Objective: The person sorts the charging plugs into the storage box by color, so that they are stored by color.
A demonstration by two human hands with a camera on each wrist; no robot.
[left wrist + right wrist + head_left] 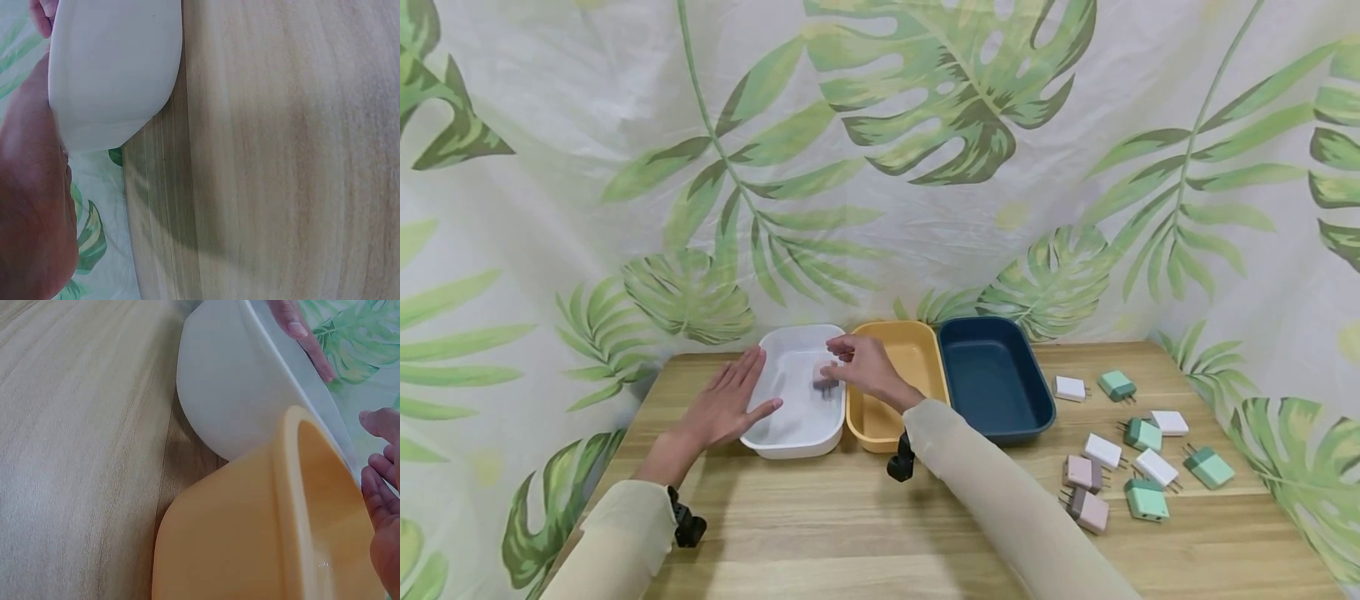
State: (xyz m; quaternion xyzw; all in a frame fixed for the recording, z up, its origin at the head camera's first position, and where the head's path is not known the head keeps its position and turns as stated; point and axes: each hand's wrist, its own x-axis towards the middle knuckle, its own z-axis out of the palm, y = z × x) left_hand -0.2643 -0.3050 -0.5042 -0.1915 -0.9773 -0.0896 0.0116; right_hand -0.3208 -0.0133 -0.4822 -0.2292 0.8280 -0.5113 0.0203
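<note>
My left hand rests with straight fingers on the left rim of the white tray; the thumb reaches over its inside. Above that tray's right side is my right hand, thumb and fingers apart. In the right wrist view nothing shows between the fingers of my right hand. A blurred pinkish plug charger, prongs downward, appears just by the right thumb, inside the white tray; whether it touches the tray floor I cannot tell.
Beside the white tray stand a yellow tray and a dark blue tray. Several plug chargers lie at the right of the wooden table: white, green and pinkish ones. A leaf-patterned cloth hangs behind.
</note>
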